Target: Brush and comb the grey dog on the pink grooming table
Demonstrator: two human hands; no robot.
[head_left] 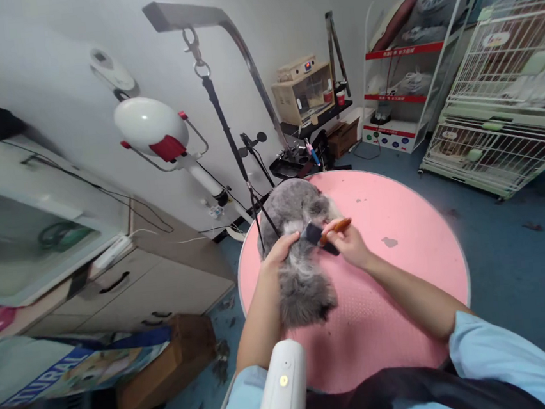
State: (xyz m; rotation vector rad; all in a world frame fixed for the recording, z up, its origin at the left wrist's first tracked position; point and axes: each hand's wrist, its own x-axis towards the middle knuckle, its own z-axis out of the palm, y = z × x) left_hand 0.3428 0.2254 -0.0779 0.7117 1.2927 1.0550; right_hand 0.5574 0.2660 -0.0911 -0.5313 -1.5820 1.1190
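Observation:
A grey dog (288,206) lies on the round pink grooming table (418,267), short-coated at the far end and fluffy at the near end. My right hand (351,245) grips a slicker brush (336,227) by its orange-brown handle. The brush's dark head rests at the pale fur in the dog's middle. My left hand (279,250) closes on the dog's fur from the left, its thumb close to the brush head; the other fingers are mostly hidden. A black grooming leash (226,125) runs from the overhead arm (196,15) down to the dog.
A white device (283,383) with a small yellow light stands in the near foreground. A white and red dryer head (152,127) hangs at left, above the cabinet (116,287). Stacked cages (499,105) and a shelf rack (402,50) stand at right. Fur clumps (222,357) lie on the floor.

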